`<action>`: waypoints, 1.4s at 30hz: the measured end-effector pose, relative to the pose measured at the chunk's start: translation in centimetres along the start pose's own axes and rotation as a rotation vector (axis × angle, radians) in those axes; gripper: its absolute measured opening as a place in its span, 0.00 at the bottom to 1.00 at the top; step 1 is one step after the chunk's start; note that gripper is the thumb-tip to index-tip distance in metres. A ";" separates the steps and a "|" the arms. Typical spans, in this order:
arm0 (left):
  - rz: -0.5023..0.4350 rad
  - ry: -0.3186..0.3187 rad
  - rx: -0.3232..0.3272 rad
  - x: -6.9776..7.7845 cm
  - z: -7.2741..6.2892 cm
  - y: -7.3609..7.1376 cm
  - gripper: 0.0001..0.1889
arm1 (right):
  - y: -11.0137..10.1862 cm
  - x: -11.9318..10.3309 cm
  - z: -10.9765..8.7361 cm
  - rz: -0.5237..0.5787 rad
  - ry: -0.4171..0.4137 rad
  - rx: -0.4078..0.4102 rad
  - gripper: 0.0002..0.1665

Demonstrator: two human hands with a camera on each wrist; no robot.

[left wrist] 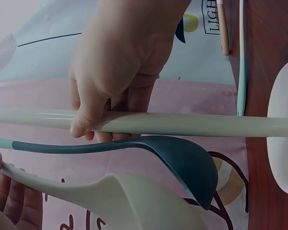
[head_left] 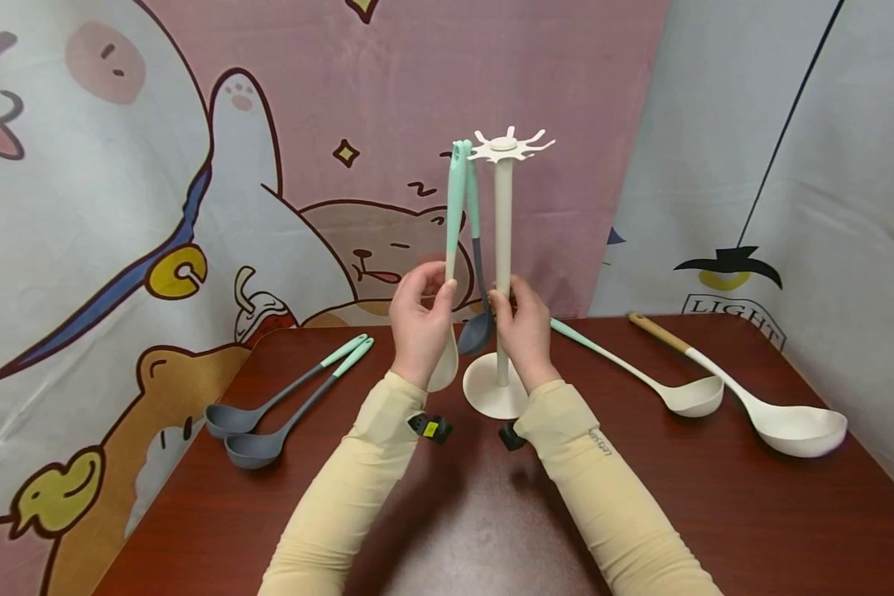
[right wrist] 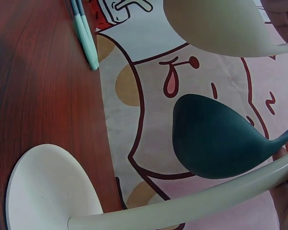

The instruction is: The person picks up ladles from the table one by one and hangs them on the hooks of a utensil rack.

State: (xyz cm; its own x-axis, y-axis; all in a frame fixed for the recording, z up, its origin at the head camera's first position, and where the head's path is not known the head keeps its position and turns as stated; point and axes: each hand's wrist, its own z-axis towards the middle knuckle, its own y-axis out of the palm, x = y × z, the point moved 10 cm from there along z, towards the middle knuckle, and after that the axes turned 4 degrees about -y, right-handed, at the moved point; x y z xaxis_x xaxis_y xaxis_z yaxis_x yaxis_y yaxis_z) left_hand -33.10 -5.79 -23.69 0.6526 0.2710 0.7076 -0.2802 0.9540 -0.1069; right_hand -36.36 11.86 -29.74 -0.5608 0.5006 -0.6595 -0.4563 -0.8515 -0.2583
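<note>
A white ladle with a mint handle (head_left: 455,194) hangs upright in my left hand (head_left: 420,323), which pinches its lower handle. Its pale bowl (left wrist: 129,206) points down in the left wrist view. My right hand (head_left: 523,327) grips the pole (head_left: 503,223) of a white utensil stand, whose round base (head_left: 484,397) is below. At the top is a ring of hooks (head_left: 511,149). A grey ladle (head_left: 477,334) with a mint handle hangs from the left side of the ring, between my hands. The white ladle's handle tip is beside that handle's top, close to the hooks.
Two grey ladles (head_left: 257,449) with mint handles lie at the left of the brown table (head_left: 477,513). On the right lie a white ladle with a mint handle (head_left: 696,399) and a larger white one with a wooden-coloured handle (head_left: 800,430). A cartoon cloth (head_left: 551,74) hangs behind.
</note>
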 end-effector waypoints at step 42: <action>-0.014 -0.035 -0.106 -0.3 -0.8 1.9 0.09 | 0.1 1.0 0.4 0.033 0.084 -0.119 0.14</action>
State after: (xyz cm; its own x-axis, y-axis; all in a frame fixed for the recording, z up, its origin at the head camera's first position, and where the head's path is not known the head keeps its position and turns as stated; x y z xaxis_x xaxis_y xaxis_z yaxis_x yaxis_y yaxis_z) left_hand -33.29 -3.95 -24.63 0.6304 0.2547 0.7333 -0.1942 0.9663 -0.1687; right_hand -37.29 12.32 -30.13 -0.5118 0.4614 -0.7247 -0.3507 -0.8823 -0.3140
